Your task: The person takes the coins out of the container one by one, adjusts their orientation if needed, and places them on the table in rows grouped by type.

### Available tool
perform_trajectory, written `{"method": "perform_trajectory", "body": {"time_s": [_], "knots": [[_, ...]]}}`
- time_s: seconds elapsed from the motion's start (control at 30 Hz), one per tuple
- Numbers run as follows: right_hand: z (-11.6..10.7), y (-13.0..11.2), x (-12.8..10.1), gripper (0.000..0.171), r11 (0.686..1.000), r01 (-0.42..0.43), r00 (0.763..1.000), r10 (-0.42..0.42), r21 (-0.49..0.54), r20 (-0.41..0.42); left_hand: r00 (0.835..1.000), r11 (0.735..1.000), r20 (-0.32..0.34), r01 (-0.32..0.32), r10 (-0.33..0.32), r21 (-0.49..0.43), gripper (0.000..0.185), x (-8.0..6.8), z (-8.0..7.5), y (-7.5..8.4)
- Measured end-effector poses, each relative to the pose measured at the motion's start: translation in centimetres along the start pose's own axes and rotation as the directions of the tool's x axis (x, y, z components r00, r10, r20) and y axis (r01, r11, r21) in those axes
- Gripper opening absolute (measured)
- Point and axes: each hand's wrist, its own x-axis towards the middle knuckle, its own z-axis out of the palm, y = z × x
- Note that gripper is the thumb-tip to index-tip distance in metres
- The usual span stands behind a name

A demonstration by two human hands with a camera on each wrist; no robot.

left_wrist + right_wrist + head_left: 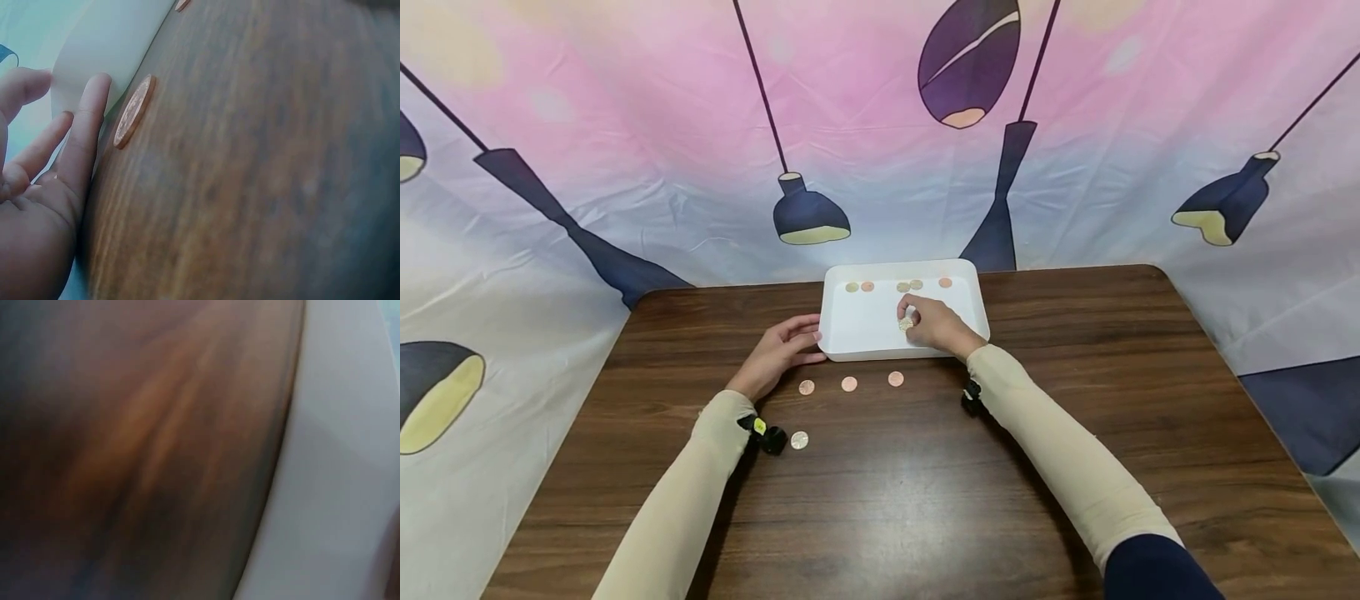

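Head view shows the right hand (934,323) reaching into the shallow white plastic tray (857,333), fingers pinching a pale round coin (906,322) just above the tray floor. The left hand (782,350), fingers straight and loosely spread, rests against the tray's left wall, probably steadying it, while three copper coins (849,383) lie on the dark wooden table (1075,375) just before the tray.

White tray (973,287), copper coins (849,383), brown wood-grain table (1075,433)

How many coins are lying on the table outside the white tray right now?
4. Three coins lie in a row just before the tray. A fourth coin lies beside the left wrist. The arms may hide others.
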Motion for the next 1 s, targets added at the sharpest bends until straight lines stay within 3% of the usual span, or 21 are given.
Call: {"method": "perform_trajectory", "body": {"time_s": [0.3, 0.6, 1.0], "knots": [[-0.30, 0.64, -0.43, 0.033, 0.995, 0.066, 0.998, -0.064, 0.075, -0.025, 1.000, 1.000, -0.005, 0.006, -0.006, -0.013, 0.054, 0.01, 0.02, 0.00], [-0.48, 0.39, -0.47, 0.035, 0.995, 0.044, 0.999, -0.043, 0.091, -0.009, 1.000, 1.000, -0.005, -0.001, 0.001, -0.027, 0.055, 0.01, 0.06, -0.05], [-0.37, 0.21, -0.82, 0.039, 0.990, 0.138, 0.990, -0.138, -0.017, 0.019, 1.000, 0.999, -0.009, 0.001, -0.002, -0.034, 0.056, -0.24, 0.14, 0.08]]}}
